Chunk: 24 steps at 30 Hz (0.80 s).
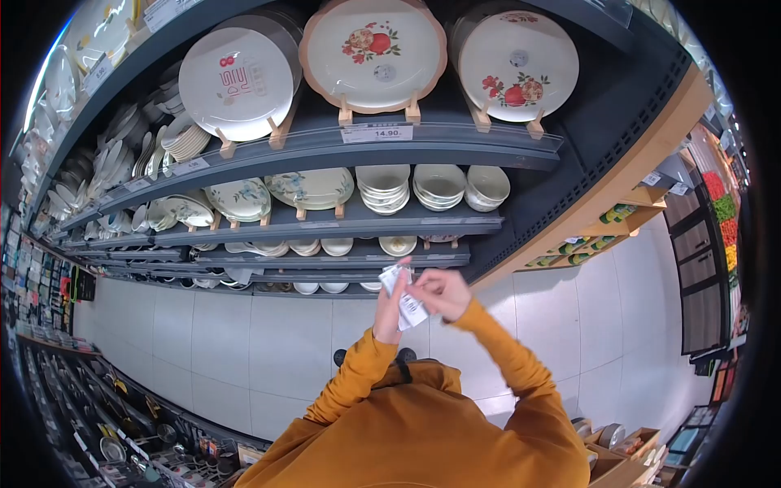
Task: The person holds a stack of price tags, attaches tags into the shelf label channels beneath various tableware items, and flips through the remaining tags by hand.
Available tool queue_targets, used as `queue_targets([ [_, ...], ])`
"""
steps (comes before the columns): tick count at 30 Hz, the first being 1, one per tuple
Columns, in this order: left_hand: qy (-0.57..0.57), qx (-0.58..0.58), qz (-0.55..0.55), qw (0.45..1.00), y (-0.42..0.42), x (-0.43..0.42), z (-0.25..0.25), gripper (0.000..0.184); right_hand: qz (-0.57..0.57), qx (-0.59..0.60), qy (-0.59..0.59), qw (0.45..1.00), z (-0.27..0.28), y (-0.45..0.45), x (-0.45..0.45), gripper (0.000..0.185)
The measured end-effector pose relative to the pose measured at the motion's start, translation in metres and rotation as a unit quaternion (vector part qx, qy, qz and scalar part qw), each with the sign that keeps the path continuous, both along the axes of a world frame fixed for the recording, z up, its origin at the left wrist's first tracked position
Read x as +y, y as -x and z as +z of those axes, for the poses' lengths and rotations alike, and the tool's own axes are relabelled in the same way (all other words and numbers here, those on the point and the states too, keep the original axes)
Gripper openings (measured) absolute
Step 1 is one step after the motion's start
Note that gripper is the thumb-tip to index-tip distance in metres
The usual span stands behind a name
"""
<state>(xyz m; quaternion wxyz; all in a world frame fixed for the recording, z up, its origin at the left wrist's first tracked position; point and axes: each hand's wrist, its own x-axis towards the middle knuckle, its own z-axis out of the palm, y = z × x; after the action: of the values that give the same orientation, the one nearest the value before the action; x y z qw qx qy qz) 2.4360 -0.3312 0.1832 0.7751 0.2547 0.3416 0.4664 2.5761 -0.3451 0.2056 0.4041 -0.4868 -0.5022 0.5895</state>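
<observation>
My left hand (387, 307) is closed around white price labels (412, 311) with printed figures, its thumb lying across them. They look like a small stack, but I cannot tell how many there are. With bent, pinched fingers, my right hand (443, 294) touches the upper right side of the labels. Both hands are in front of my chest, short of the shelf front. Above them, a scalloped plate with red fruit (374, 77) stands on wooden pegs over a 14.90 price label (377, 134).
A white plate with red characters (236, 85) and a floral plate (519, 77) stand on either side. Lower down are stacked bowls (383, 185) and oval plates (311, 187). Wooden shelving (569, 220) borders the right. Kitchen tools (114, 447) hang behind me at left.
</observation>
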Motion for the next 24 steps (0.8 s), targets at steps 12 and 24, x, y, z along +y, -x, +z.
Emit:
queue_targets([
  [12,0.135,-0.075,-0.04,0.987,0.018,-0.022,-0.057,0.041,-0.151,-0.538,-0.159,0.814,-0.08,-0.111,0.112,0.023],
  [24,0.055,-0.046,0.053,0.996,0.023,-0.007,-0.043,0.047,-0.055,-0.014,0.018,0.998,-0.051,-0.039,0.039,0.01],
])
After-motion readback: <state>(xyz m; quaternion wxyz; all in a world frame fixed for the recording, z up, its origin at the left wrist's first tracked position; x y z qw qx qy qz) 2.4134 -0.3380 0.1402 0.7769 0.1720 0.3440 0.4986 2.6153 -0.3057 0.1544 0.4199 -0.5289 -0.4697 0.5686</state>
